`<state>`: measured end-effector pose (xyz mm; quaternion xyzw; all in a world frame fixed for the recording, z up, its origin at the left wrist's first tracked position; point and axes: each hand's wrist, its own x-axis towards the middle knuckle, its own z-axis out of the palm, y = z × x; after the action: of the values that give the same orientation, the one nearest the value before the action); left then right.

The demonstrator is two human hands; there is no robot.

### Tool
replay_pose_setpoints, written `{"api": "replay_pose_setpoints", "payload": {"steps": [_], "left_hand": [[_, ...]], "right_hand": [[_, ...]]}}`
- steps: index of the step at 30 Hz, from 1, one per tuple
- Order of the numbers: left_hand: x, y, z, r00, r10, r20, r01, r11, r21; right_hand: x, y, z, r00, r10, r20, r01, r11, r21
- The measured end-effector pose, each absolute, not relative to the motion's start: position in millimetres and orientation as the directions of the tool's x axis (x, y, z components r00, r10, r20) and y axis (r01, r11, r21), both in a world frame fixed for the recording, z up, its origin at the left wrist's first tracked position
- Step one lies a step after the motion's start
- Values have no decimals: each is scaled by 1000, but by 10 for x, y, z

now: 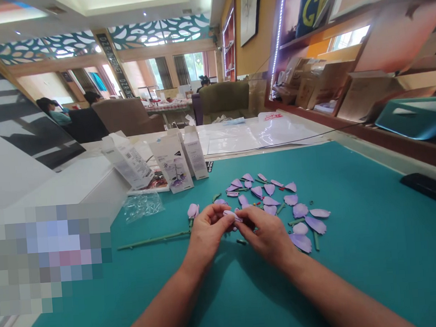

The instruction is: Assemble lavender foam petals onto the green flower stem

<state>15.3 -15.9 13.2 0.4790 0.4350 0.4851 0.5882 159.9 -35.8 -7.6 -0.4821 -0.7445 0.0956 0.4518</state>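
- Centrally, a small lilac artificial petal (232, 215) is pinched between the fingertips of the left hand (207, 232) and the right hand (265, 236). Both hands are nearly closed, with the fingers curled inward and the fingertips brought close together over the piece.
- Much of the pinched piece is covered by the fingers, so whether it is a lone petal or is joined to something else cannot be told.
- Both forearms are angled inward, a pose that would bring the small piece to the middle of the working area.
- Loose lilac petals (299, 210) and short green stems (281, 208) are fanned out just beyond the hands, a spread that would keep each piece easy to reach.
- A long green stem (152, 240) is laid to the left, and a closed lilac bud (193, 210) is held up on a short stem just beside the left hand.
- All of these pieces are laid on a teal mat (362, 253), which gives them a smooth, plain backing.
- Printed cartons (171, 163) are stood along the mat's far edge, and a clear plastic bag (142, 206) is left near them, away from the petals.
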Motion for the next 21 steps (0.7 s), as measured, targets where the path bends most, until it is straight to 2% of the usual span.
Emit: {"api": "replay_pose_setpoints", "payload": {"steps": [4, 9, 15, 18, 21], "left_hand": [[112, -141, 177, 237, 971, -15, -77, 34, 996], [38, -134, 227, 386, 919, 79, 9, -90, 996], [27, -181, 237, 371, 913, 169, 101, -220, 970], [44, -215, 255, 373, 906, 203, 125, -266, 956], [57, -239, 265, 385, 897, 217, 164, -297, 941]], "right_hand": [[1635, -362, -44, -148, 788, 597, 601, 551, -579], [1677, -368, 7, -101, 833, 544, 520, 510, -685], [1648, -368, 31, -106, 944, 314, 248, 331, -911], [1644, -376, 63, -119, 960, 252, 178, 270, -946], [1692, -377, 109, -135, 957, 258, 229, 283, -931]]}}
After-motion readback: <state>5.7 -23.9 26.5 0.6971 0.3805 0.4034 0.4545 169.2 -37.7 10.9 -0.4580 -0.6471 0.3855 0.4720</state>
